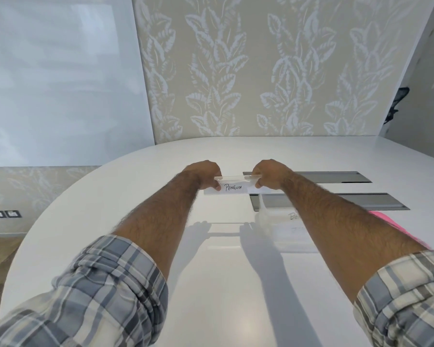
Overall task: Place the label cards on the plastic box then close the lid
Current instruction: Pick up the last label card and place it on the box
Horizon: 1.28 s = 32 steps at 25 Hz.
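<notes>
Left hand (pixel 203 174): it grips the left end of the label card, thumb on the near face and the other fingers curled behind.
Right hand (pixel 268 173): it grips the right end of the same card in the same way, thumb in front.
Label card (pixel 233 187): a white strip with the handwritten word PENGUIN, held in the air above the table between both hands, its long side running left to right. A clear strip lies along its far top edge; I cannot tell if this is one part with the card.
Plastic box (pixel 285 234): clear, it stands on the table near and to the right of the held card, partly hidden by the right forearm. Faint writing shows through it. I cannot tell how its lid stands.
Pink item (pixel 386 221): at the right of the box, mostly covered by the right forearm.
Table (pixel 135 196): white and glossy, with a rounded far-left edge.
Metal slots (pixel 336 176): two grey strips set in the table, far right of the hands.
Sleeves (pixel 115 284): checked, rolled up on both arms.
</notes>
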Motion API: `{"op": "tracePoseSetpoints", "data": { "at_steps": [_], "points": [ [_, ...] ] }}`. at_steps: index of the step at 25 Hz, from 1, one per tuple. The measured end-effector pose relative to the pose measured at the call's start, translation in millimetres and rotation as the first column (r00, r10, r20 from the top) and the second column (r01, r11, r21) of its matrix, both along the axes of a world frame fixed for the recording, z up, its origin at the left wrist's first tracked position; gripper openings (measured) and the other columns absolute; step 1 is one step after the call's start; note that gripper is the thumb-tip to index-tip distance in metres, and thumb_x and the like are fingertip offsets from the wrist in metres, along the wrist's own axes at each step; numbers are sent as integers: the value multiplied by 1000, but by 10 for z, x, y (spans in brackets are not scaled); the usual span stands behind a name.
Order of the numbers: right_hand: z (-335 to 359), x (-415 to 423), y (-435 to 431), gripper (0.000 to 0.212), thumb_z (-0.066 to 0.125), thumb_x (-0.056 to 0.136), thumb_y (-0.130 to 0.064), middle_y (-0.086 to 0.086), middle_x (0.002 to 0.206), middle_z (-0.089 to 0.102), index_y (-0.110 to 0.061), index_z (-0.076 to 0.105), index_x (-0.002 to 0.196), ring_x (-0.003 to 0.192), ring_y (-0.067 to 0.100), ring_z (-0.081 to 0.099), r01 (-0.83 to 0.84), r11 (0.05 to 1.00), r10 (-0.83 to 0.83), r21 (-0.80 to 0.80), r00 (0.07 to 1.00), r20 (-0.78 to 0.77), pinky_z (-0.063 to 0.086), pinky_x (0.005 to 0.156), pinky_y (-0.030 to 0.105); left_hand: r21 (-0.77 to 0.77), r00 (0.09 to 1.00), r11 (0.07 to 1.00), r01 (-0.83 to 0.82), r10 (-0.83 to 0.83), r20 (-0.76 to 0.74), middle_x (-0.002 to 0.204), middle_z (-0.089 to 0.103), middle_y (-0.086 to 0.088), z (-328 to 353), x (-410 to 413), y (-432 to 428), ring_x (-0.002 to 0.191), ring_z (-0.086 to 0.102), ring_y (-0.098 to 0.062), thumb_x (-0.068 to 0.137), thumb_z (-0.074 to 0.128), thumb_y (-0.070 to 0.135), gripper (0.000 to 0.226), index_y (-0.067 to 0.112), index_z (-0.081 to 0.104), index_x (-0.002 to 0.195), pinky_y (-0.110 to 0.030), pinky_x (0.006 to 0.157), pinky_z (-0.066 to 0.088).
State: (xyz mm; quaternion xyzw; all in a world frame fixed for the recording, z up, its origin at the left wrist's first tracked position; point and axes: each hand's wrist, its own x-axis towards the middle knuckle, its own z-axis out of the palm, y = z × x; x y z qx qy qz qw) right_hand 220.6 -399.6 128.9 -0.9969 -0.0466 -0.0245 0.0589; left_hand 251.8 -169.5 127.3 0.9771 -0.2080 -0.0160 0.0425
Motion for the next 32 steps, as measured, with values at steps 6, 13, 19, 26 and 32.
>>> {"op": "tracePoseSetpoints", "data": {
  "at_steps": [6, 13, 19, 26, 32],
  "points": [
    [175, -417, -964, 45, 79, 75, -21, 3, 118, 67, -18, 67, 117, 108, 24, 61, -23, 999, 24, -28, 1000, 10, 50, 90, 36, -15, 999, 999, -37, 38, 28, 125, 66, 2, 107, -552, -962, 113, 61, -24, 84, 75, 39, 50, 26, 64, 130, -33, 79, 41],
    [228, -605, -1647, 45, 79, 76, -20, 0, 121, 66, -19, 66, 119, 110, 23, 61, -19, 1000, 19, -13, 999, 30, 45, 86, 33, 5, 996, 998, -65, 64, 57, 126, 65, 0, 166, -759, -1674, 116, 60, -26, 86, 73, 40, 51, 26, 62, 134, -33, 80, 41],
    [-36, -559, -1948, 41, 78, 77, -22, 2, 119, 66, -18, 65, 115, 107, 23, 62, 10, 999, -9, -35, 1000, 9, 45, 82, 31, -3, 999, 999, -44, 44, 18, 126, 67, 1, 56, -742, -1983, 116, 61, -24, 85, 75, 35, 45, 26, 66, 128, -34, 87, 46],
    [-208, -365, -2067, 42, 77, 78, -22, 2, 122, 66, -20, 66, 118, 109, 24, 62, -17, 997, 16, -75, 1000, -15, 45, 84, 30, -1, 997, 998, -70, 70, -18, 132, 64, 1, -151, -510, -2132, 121, 59, -24, 88, 73, 34, 48, 23, 63, 133, -33, 89, 42],
    [-454, -114, -2112, 44, 76, 78, -21, 3, 126, 62, -19, 62, 120, 114, 24, 58, -63, 992, 58, -112, 997, -53, 46, 92, 34, 60, 996, 996, -72, 76, -55, 132, 62, -2, -356, -355, -2212, 120, 60, -27, 87, 74, 33, 47, 23, 62, 132, -32, 84, 41]
  ]
}}
